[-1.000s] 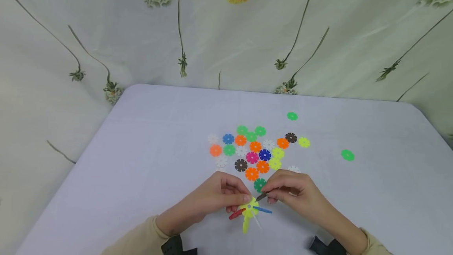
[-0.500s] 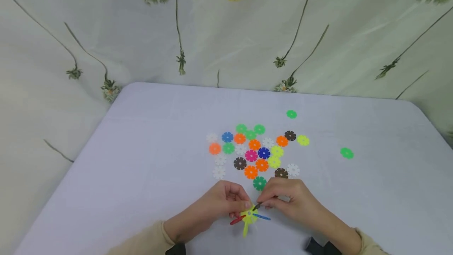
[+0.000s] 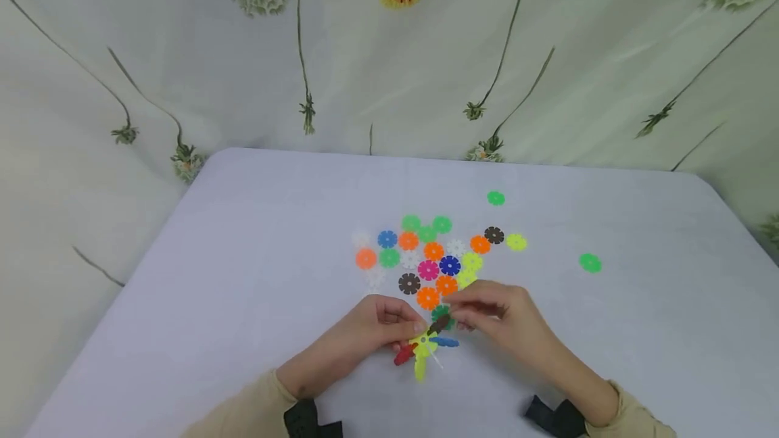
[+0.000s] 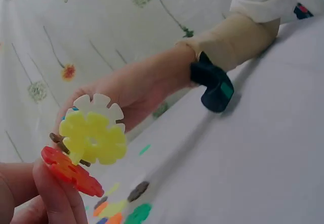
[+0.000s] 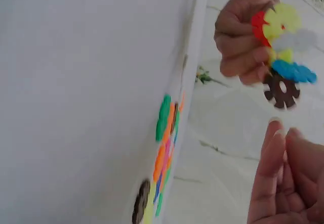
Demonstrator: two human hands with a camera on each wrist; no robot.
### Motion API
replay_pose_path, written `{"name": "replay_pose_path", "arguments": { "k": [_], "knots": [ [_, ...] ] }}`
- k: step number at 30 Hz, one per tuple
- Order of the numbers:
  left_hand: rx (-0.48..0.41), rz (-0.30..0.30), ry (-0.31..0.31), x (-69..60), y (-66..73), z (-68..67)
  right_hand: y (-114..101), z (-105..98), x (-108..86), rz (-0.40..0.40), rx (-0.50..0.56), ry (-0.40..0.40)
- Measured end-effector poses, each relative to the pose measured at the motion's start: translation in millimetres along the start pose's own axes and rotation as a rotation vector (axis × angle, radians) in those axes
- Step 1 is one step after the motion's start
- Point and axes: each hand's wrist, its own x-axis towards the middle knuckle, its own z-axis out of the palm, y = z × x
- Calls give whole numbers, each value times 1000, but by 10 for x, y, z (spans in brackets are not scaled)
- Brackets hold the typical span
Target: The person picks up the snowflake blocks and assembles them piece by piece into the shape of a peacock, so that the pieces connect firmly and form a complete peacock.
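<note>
My left hand [image 3: 377, 326] pinches a yellow notched plastic disc [image 3: 425, 342], a snowflake-type building piece, between thumb and fingers. Slotted edgewise around it are a red disc [image 4: 73, 173], a blue disc [image 5: 293, 71], a second yellow disc [image 3: 420, 369], a white disc [image 4: 98, 107] and a brown disc [image 5: 275, 96]. The brown one sticks out at the upper right in the head view. Close beside it is my right hand [image 3: 505, 316]. In the right wrist view its fingertips [image 5: 275, 125] are apart from the brown disc, with nothing between them. My left fingers hide part of the cluster.
Loose discs in many colours lie on the white table [image 3: 274, 242] just beyond my hands, among them a pink disc [image 3: 429, 270] and a dark green disc [image 3: 441, 317]. A single green disc [image 3: 590, 263] lies farther right. A flower-printed cloth [image 3: 341, 53] hangs behind.
The brown disc, pinched by my right fingers at the yellow disc's edge earlier, now sits in the cluster. My right fingers have let go and drawn slightly back. The cluster has risen a little in view.
</note>
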Motion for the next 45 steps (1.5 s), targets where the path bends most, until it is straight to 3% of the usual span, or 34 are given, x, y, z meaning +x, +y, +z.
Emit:
{"name": "replay_pose_path", "arguments": {
  "k": [3, 6, 9, 12, 16, 20, 25, 33, 41, 45],
  "knots": [
    [39, -17, 106, 4, -10, -217, 78, -200, 36, 184, -93, 73],
    [41, -33, 220, 10, -27, -461, 205, -390, 40, 273, -242, 76],
    [-21, -60, 302, 31, -48, -635, 321, -487, 27, 280, -334, 24],
    [-101, -67, 355, 65, -76, -711, 394, -509, 11, 279, -361, -11],
    [-121, -26, 370, 90, -89, -749, 440, -507, 6, 271, -389, -30],
    [-13, 41, 368, 45, -90, -856, 445, -501, 21, 258, -409, -33],
    [152, 128, 390, -51, -116, -1154, 447, -510, 18, 256, -414, -45],
    [189, 135, 492, -79, -106, -1524, 473, -551, -2, 258, -411, -66],
    [462, 61, 600, -57, -94, -1626, 458, -550, 31, 268, -400, -51],
    [640, 122, 722, -138, -32, -1584, 465, -545, 29, 271, -396, -53]
  ]
}}
